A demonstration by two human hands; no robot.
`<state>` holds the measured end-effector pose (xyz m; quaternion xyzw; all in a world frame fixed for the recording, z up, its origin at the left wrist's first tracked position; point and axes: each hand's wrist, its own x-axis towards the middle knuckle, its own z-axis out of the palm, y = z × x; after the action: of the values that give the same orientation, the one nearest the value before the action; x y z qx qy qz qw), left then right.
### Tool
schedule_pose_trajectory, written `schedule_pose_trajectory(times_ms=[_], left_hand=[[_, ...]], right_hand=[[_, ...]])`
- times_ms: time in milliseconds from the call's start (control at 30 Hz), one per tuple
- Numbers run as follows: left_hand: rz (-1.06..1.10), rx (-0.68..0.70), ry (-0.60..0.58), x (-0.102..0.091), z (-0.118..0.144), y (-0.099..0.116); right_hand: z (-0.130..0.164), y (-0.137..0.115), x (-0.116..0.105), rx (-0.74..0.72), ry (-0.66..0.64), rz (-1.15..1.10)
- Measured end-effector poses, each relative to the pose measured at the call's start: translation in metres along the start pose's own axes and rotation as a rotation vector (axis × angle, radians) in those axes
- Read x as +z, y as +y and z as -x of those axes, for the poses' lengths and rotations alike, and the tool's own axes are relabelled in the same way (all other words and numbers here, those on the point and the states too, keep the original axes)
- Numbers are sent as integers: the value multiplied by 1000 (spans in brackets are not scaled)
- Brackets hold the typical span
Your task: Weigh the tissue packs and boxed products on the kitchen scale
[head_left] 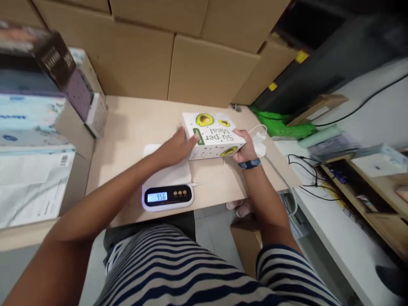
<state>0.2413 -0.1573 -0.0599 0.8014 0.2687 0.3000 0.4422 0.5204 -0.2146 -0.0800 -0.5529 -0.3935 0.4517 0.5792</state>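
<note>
**Two hands holding one white box**

Two hands are gripping a white box (pixel 213 135) with avocado pictures and the words "Su:per Meal" on it. The left hand (pixel 174 149) is pressing on the box's left end, and the right hand (pixel 245 146) is wrapping around its right end. The box is sitting just behind and to the right of a white scale (pixel 167 187), partly over its plate. The scale's little screen is showing 956. Behind the scale, big brown cardboard boxes (pixel 178 55) are standing. The scale is resting on a tan table (pixel 127 123).
</note>
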Motion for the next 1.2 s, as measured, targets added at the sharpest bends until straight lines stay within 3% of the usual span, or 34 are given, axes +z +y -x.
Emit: schedule_pose_trajectory(times_ms=[100, 233, 333, 433, 533, 633, 800, 1033, 1200], left_hand=[[-265, -82, -164, 7, 10, 16], [-687, -103, -108, -4, 57, 10], [-819, -110, -33, -27, 89, -6], [-800, -142, 17, -44, 115, -29], [-739, -109, 106, -46, 135, -55], [-679, -46, 220, -42, 145, -78], [-637, 31, 213, -43, 152, -91], [-622, 53, 188, -43, 157, -77], [-600, -44, 143, -46, 156, -66]], right_hand=[[-28, 2, -17, -20, 43, 315], [-52, 3, -19, -101, 117, 545], [-54, 8, 2, -207, 123, 761], [-51, 17, 38, -310, 16, 959], [-61, 19, 70, -351, -47, 1122], [-90, 11, 88, -355, -74, 1236], [-133, -3, 94, -343, -69, 1285], [-156, -8, 85, -294, 17, 1104], [-164, -13, 81, -282, 67, 932]])
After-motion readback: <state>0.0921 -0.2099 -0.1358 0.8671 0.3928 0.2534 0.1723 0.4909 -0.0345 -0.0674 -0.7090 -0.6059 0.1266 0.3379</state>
